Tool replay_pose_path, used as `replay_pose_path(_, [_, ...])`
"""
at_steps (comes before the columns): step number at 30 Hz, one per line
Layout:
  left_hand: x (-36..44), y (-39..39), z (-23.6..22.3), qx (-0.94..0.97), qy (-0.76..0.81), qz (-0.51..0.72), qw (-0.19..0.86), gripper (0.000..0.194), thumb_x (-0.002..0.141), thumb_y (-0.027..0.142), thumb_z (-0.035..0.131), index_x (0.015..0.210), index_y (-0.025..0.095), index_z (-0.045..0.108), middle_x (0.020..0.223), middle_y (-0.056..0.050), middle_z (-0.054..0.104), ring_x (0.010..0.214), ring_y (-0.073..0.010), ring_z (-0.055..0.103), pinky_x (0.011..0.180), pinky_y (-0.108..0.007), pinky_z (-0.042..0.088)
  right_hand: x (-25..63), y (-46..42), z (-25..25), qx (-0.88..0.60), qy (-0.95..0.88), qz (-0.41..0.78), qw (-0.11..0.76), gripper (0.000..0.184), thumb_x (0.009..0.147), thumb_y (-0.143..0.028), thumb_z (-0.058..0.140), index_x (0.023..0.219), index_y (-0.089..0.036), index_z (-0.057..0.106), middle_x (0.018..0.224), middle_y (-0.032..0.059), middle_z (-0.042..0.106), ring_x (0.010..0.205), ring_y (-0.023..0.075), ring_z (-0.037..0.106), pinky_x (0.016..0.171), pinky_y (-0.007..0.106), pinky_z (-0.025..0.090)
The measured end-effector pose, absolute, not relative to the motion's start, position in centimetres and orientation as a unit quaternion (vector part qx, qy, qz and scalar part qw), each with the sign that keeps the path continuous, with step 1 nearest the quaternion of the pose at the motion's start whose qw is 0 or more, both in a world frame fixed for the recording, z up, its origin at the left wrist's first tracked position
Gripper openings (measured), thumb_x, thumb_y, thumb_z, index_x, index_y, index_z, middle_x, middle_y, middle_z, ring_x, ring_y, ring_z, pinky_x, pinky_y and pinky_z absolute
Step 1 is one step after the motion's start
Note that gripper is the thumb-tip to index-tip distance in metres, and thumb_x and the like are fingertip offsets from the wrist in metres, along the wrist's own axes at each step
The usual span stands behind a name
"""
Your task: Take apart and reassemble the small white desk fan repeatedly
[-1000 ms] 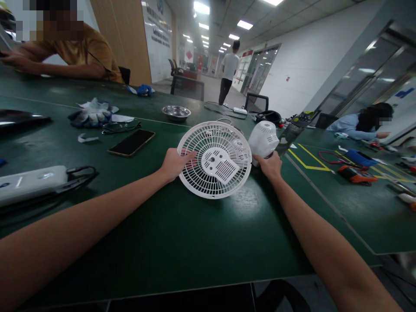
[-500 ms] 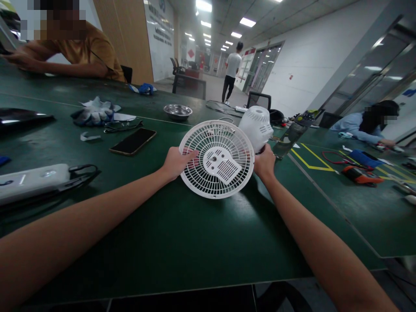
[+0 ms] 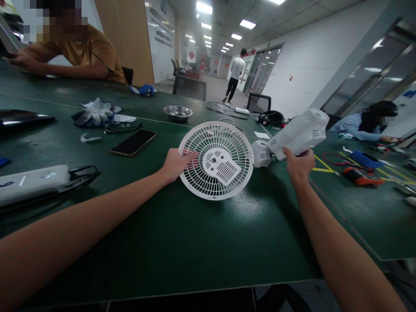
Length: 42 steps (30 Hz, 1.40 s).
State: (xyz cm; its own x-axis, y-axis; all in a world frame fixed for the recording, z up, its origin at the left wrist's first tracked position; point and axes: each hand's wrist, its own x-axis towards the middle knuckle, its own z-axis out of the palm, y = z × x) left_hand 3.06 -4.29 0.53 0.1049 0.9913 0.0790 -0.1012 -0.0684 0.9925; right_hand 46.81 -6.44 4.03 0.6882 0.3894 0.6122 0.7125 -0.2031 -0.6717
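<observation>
A round white fan grille (image 3: 216,160) stands tilted on the green table (image 3: 182,234). My left hand (image 3: 177,164) grips its left rim, fingers closed on the wires. My right hand (image 3: 298,164) is closed around a white plastic fan housing (image 3: 300,132), held in the air to the right of the grille. A smaller white motor part (image 3: 261,153) sits on the table between the grille and my right hand.
A black phone (image 3: 132,142), glasses (image 3: 122,127), gloves (image 3: 94,113) and a steel bowl (image 3: 177,112) lie beyond the grille. A white power strip (image 3: 32,182) sits at left. Seated people work at far left and far right; tools (image 3: 357,175) lie at right.
My right hand lifted the white fan housing up and swung it out to the right, away from the grille. A small white motor part now shows on the table. My left hand stayed put.
</observation>
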Motion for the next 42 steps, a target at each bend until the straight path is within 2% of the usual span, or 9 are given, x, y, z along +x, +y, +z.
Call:
replay_pose_path(9, [3.0,-4.2,0.3,0.523,0.417,0.516,0.535,0.021,0.082,0.026,0.082,0.097,0.012,0.075,0.093,-0.012,0.079,0.079,-0.023,0.077,0.074,-0.038,0.067,42.0,-4.3,2.8,-0.766,-0.439,-0.094,0.46,0.068,0.064,-0.057,0.082,0.112,-0.016,0.06,0.116,0.0206,0.072,0.109,0.0375,0.068,0.102,0.053,0.049])
replay_pose_path(13, [2.9,-4.2,0.2,0.523,0.414,0.518,0.536,0.021,0.082,0.026,0.082,0.096,0.012,0.075,0.092,-0.012,0.079,0.079,-0.0229,0.077,0.075,-0.038,0.066,42.2,-4.3,2.3,-0.77,-0.437,-0.093,0.455,0.072,0.063,-0.059,0.082,0.115,-0.013,0.061,0.116,0.0229,0.073,0.109,0.0392,0.069,0.1,0.054,0.051])
replay_pose_path(18, [2.9,-3.9,0.0,0.53,0.411,0.52,0.53,0.021,0.082,0.027,0.083,0.095,0.012,0.076,0.091,-0.012,0.079,0.077,-0.0232,0.077,0.072,-0.038,0.066,46.1,-5.2,3.9,-0.766,-0.366,-0.151,0.507,0.068,0.059,-0.055,0.087,0.109,-0.015,0.066,0.11,0.018,0.075,0.102,0.0377,0.071,0.098,0.054,0.052])
replay_pose_path(21, [3.0,-3.9,-0.1,0.516,0.412,0.529,0.533,0.017,0.082,0.024,0.083,0.091,0.012,0.076,0.087,-0.012,0.078,0.075,-0.0229,0.076,0.072,-0.039,0.066,49.0,-6.2,4.4,-0.785,-0.33,-0.164,0.498,0.061,0.061,-0.055,0.087,0.104,-0.017,0.067,0.112,0.018,0.075,0.106,0.0383,0.071,0.1,0.055,0.052])
replay_pose_path(24, [3.1,-3.8,-0.2,0.512,0.41,0.533,0.534,0.014,0.082,0.022,0.082,0.09,0.012,0.076,0.086,-0.011,0.078,0.075,-0.0228,0.076,0.071,-0.039,0.066,50.3,-7.0,4.1,-0.804,-0.339,-0.128,0.472,0.058,0.062,-0.052,0.087,0.103,-0.017,0.066,0.114,0.02,0.074,0.108,0.0383,0.07,0.1,0.053,0.052])
replay_pose_path(29, [2.9,-3.8,-0.3,0.52,0.4,0.53,0.537,0.015,0.083,0.022,0.082,0.094,0.013,0.077,0.089,-0.011,0.079,0.077,-0.0235,0.077,0.072,-0.039,0.066,49.8,-7.0,3.4,-0.82,-0.351,-0.047,0.45,0.074,0.057,-0.046,0.09,0.117,-0.019,0.058,0.125,0.02,0.069,0.117,0.0397,0.066,0.105,0.056,0.048])
replay_pose_path(34, [2.9,-4.0,0.0,0.523,0.407,0.525,0.534,0.017,0.084,0.024,0.083,0.095,0.013,0.077,0.091,-0.011,0.079,0.078,-0.0244,0.077,0.073,-0.041,0.066,49.6,-6.8,3.8,-0.737,-0.389,-0.081,0.547,0.084,0.069,-0.049,0.083,0.137,-0.019,0.043,0.125,0.0158,0.068,0.111,0.0323,0.069,0.102,0.049,0.05])
replay_pose_path(39, [2.9,-4.3,0.3,0.52,0.418,0.524,0.529,0.013,0.086,0.021,0.081,0.092,0.012,0.076,0.088,-0.011,0.078,0.077,-0.0238,0.076,0.073,-0.042,0.065,49.7,-6.6,4.3,-0.677,-0.414,-0.165,0.586,0.067,0.073,-0.05,0.081,0.126,-0.018,0.055,0.125,0.0167,0.069,0.108,0.0295,0.067,0.098,0.044,0.05])
replay_pose_path(42, [2.9,-4.4,0.4,0.526,0.418,0.52,0.528,0.012,0.086,0.021,0.081,0.094,0.013,0.076,0.089,-0.01,0.079,0.077,-0.0235,0.076,0.073,-0.04,0.065,50.0,-6.5,4.3,-0.645,-0.429,-0.162,0.611,0.069,0.073,-0.046,0.081,0.129,-0.016,0.055,0.128,0.019,0.067,0.104,0.0287,0.067,0.093,0.043,0.051])
